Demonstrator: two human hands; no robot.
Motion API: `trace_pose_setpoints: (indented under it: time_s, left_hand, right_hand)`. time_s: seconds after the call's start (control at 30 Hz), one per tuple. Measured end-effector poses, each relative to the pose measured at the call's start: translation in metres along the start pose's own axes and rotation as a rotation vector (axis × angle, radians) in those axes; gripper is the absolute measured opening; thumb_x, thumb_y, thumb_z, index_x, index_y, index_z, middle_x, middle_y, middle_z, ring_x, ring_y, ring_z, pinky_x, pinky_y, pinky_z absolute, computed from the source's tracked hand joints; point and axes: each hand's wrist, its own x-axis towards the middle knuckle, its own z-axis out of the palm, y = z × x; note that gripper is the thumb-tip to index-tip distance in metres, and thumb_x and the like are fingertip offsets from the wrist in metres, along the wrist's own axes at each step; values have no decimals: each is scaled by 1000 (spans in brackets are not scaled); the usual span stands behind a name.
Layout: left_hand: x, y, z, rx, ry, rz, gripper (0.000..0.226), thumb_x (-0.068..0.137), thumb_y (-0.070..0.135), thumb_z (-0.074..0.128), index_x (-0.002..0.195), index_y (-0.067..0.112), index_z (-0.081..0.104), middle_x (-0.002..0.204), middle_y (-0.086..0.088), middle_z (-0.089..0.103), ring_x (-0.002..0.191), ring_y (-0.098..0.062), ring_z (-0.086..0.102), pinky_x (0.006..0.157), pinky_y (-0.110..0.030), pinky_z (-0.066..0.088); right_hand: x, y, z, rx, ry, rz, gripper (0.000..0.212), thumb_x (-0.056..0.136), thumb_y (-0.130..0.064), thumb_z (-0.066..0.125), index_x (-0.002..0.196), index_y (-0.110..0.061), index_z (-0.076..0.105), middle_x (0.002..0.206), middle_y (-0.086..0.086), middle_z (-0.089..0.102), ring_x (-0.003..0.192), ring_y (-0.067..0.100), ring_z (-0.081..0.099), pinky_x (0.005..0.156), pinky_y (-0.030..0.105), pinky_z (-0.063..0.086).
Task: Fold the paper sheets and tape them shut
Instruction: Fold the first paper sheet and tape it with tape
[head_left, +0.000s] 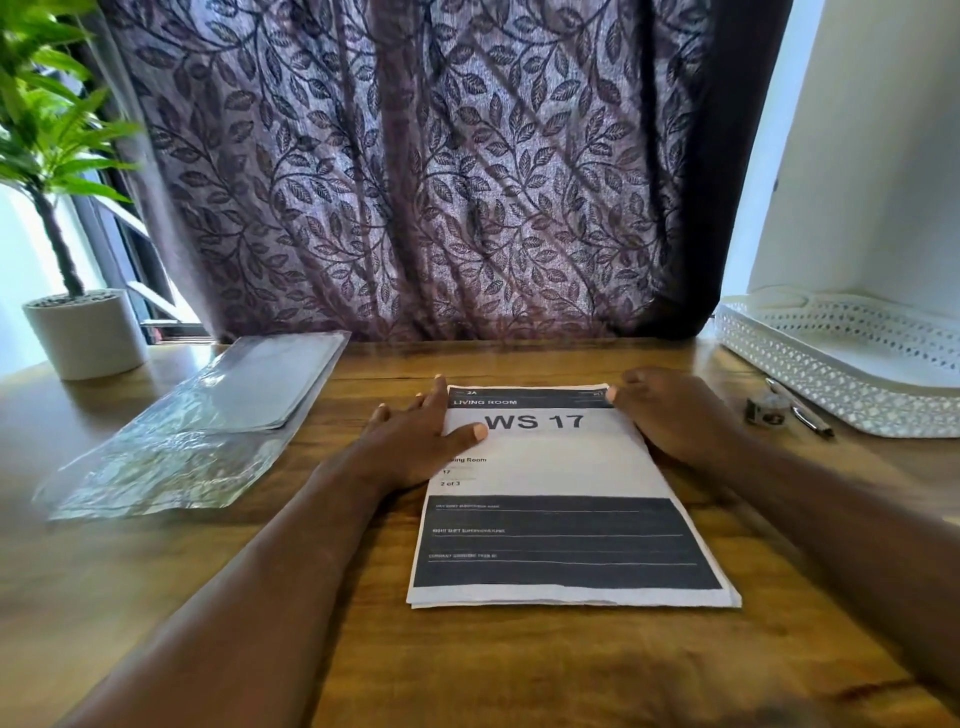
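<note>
Paper sheets (561, 467) lay as a flat, unfolded stack on the table (260, 597), printed side up, near edges slightly fanned. Left hand (415, 441) lay flat on the stack's left edge, fingers straight, thumb on the top sheet; nothing grasped. Right hand (670, 410) sat against the stack's far-right edge, fingers curved at the corner; couldn't tell whether it pinched the edge or only touched it.

Judgement: squaring-up step, first fold not yet started, no tape on the stack. The next move would call for aligning the fanned edges, then lifting one end over and creasing it.

What looked like a small tape dispenser (768, 410) sat with a pen (802, 415) right of the stack, within reach. White tray (831, 374) was further right, plastic sleeve (208, 415) left of the stack.
</note>
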Motion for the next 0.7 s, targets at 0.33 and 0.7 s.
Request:
trace_pose_setpoints:
  time_s: [0.33, 0.7]
  left_hand:
    - [-1, 3, -3, 130, -40, 35, 81, 94, 74, 22, 159, 34, -3, 165, 4, -20, 153, -19, -14, 124, -53, -3]
    - [-4, 8, -6, 125, -60, 33, 79, 96, 73, 24, 160, 32, 6, 168, 7, -3, 155, -15, -4, 123, -54, -5]
  right_hand:
    - [34, -4, 9, -252, -92, 27, 48, 87, -63, 59, 117, -28, 72, 123, 3, 65, 114, 29, 59, 87, 38, 39]
    - [38, 0, 21, -184, -20, -14, 32, 86, -58, 63, 103, -31, 66, 107, -7, 62, 103, 20, 60, 81, 37, 36]
